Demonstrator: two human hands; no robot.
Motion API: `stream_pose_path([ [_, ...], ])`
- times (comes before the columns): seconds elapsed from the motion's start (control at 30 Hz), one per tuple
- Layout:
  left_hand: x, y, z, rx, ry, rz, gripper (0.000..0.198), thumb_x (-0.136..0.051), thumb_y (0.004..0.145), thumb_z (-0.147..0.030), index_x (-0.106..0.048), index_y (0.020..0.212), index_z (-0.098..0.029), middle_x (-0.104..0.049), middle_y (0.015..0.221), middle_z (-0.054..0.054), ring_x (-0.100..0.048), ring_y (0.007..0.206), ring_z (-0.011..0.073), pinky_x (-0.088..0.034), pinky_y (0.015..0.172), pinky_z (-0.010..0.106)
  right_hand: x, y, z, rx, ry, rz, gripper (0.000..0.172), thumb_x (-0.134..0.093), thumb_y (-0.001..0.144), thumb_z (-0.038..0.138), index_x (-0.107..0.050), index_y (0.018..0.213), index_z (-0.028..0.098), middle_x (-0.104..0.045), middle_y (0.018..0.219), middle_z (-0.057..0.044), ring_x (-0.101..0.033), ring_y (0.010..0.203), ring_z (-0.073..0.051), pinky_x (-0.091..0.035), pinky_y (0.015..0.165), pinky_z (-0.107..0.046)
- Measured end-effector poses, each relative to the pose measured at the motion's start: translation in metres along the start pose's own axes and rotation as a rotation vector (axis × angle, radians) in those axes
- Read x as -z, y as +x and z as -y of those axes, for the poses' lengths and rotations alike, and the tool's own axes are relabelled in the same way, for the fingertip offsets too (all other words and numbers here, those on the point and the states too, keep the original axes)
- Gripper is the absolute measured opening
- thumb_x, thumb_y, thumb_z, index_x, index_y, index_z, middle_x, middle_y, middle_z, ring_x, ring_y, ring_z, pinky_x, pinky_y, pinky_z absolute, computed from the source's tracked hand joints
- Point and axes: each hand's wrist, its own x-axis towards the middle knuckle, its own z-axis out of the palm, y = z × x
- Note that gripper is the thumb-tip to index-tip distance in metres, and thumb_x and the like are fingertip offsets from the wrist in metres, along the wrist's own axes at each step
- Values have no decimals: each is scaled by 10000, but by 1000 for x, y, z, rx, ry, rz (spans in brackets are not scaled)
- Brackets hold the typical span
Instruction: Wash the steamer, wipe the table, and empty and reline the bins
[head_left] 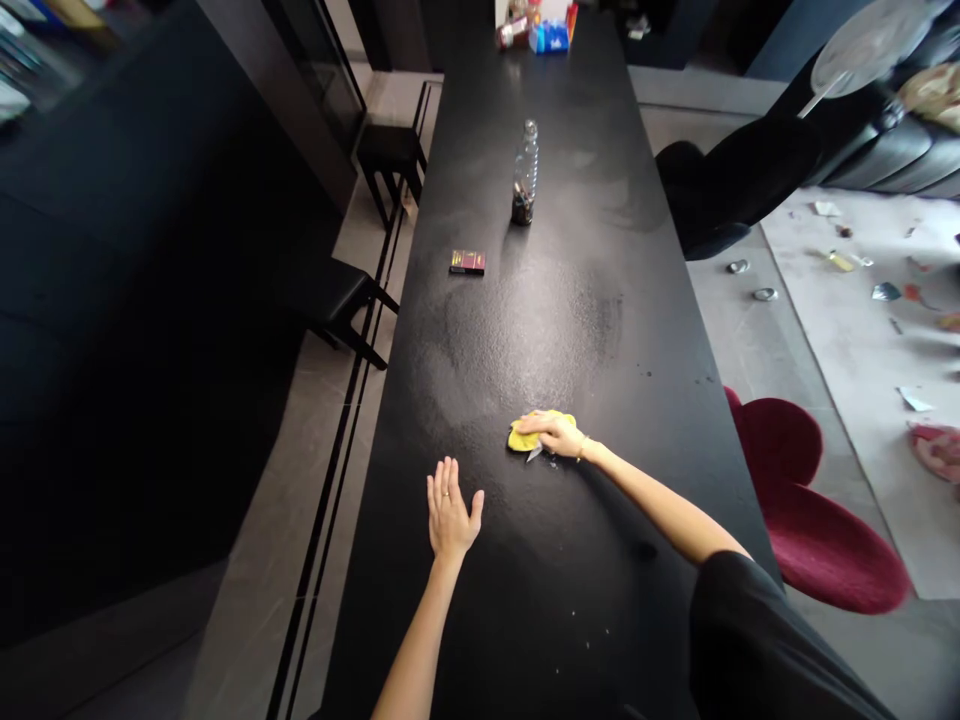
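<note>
My right hand (559, 435) presses a yellow cloth (529, 432) onto the long black table (570, 560), its fingers curled over the cloth. A small whitish scrap lies just under the hand. My left hand (450, 512) lies flat on the table with its fingers stretched out, a ring on one finger, holding nothing. It rests a short way nearer and to the left of the cloth. The tabletop beyond the cloth shows a pale, smeared patch.
A clear plastic bottle (525, 175) stands further up the table, a small dark red box (467, 262) to its left. Packages (547, 30) crowd the far end. Black stools (341, 295) stand on the left, red chairs (810, 510) on the right, litter on the pale floor mat (862, 330).
</note>
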Motion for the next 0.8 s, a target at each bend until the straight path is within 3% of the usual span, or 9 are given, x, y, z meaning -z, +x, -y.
stream_pose_path([
  [0.07, -1, 0, 0, -1, -4, -4, 739, -467, 929, -379, -134, 1530, -108, -314, 1533, 192, -210, 1456, 315, -213, 1169, 565, 31, -5, -24, -154, -39, -289, 452, -388, 830, 133, -680, 1145, 273, -671, 1228, -26, -567, 1229, -174, -366, 1115, -446],
  [0.13, -1, 0, 0, -3, 5, -7, 744, -470, 927, -375, -128, 1532, -110, -313, 1534, 191, -211, 1455, 313, -217, 1170, 562, 70, 11, -59, -376, -146, -557, 489, -370, 821, 147, -643, 1209, 265, -639, 1281, -31, -507, 1293, -196, -268, 1158, -520],
  [0.2, -1, 0, 0, -5, 23, -5, 752, -476, 923, -368, -118, 1534, -113, -318, 1532, 189, -217, 1454, 311, -225, 1169, 558, 104, 43, -93, -570, -226, -683, 540, -375, 802, 147, -583, 1288, 257, -603, 1331, -30, -451, 1340, -215, -197, 1168, -570],
  [0.27, 0, 0, 0, -8, 36, -4, 762, -485, 918, -364, -111, 1536, -119, -326, 1528, 187, -223, 1452, 312, -236, 1164, 559, 124, 84, -116, -664, -274, -673, 570, -394, 789, 138, -547, 1329, 240, -563, 1378, -35, -421, 1362, -232, -203, 1167, -571],
  [0.33, -1, 0, 1, -8, 42, 1, 766, -487, 916, -366, -109, 1536, -123, -327, 1528, 185, -226, 1451, 315, -242, 1160, 564, 127, 126, -126, -663, -316, -587, 573, -412, 793, 128, -535, 1343, 229, -524, 1416, -31, -411, 1369, -235, -238, 1171, -533],
  [0.43, -1, 0, 2, -3, 49, 10, 761, -483, 917, -371, -114, 1536, -123, -327, 1528, 184, -232, 1449, 316, -241, 1158, 571, 111, 180, -119, -564, -359, -437, 557, -429, 814, 115, -538, 1349, 223, -496, 1441, -15, -416, 1366, -220, -267, 1179, -463],
  [0.53, 0, 0, 1, -1, 46, 12, 750, -470, 925, -377, -116, 1535, -123, -321, 1531, 186, -229, 1449, 320, -245, 1154, 577, 81, 201, -99, -365, -323, -298, 507, -427, 842, 125, -578, 1315, 229, -524, 1413, -8, -446, 1347, -194, -279, 1177, -408],
  [0.63, 0, 0, 0, -6, 44, 12, 733, -449, 935, -379, -115, 1535, -123, -311, 1535, 189, -225, 1450, 321, -247, 1152, 578, 46, 173, -70, -151, -253, -159, 463, -428, 860, 142, -623, 1265, 249, -573, 1362, 4, -488, 1312, -167, -312, 1155, -358],
  [0.8, 1, 1, 0, -17, 30, -2, 720, -434, 940, -390, -128, 1531, -116, -316, 1530, 199, -224, 1450, 324, -239, 1154, 575, -4, 44, -4, 34, -75, 86, 456, -431, 846, 133, -658, 1203, 302, -633, 1282, 24, -529, 1271, -149, -348, 1134, -365],
])
